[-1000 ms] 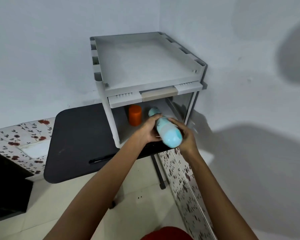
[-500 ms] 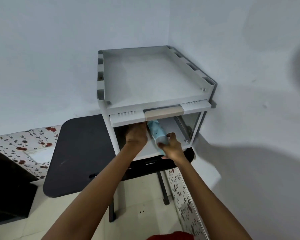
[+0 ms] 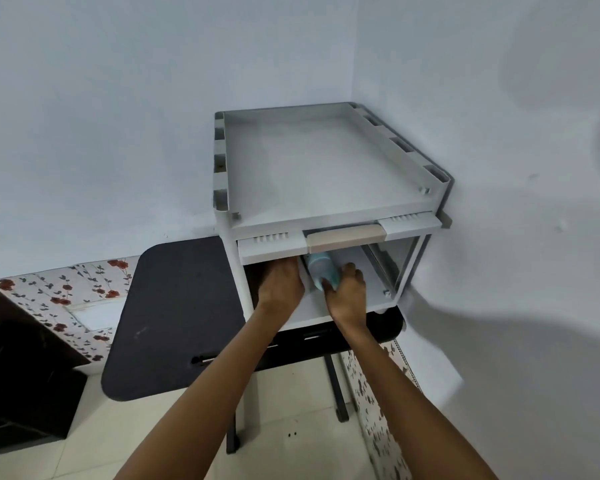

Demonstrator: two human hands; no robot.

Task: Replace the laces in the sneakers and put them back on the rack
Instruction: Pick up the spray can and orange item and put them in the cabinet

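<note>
sneaker (image 3: 321,273) is sliding into the rack's (image 3: 267,245) lower shelf, past its front edge, where a second ago it was out front. right hand (image 3: 347,294) is gripping its near end; left hand (image 3: 281,284) is reaching under the lip, fingers hidden, grip unclear — racking is wrapping up

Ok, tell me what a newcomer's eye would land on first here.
First come the two bare arms that reach into the lower shelf of the grey rack, which stands in the wall corner on a dark table. There the right hand grips a pale blue bottle. The left hand reaches in beside it, its fingers hidden under the shelf front.
</note>
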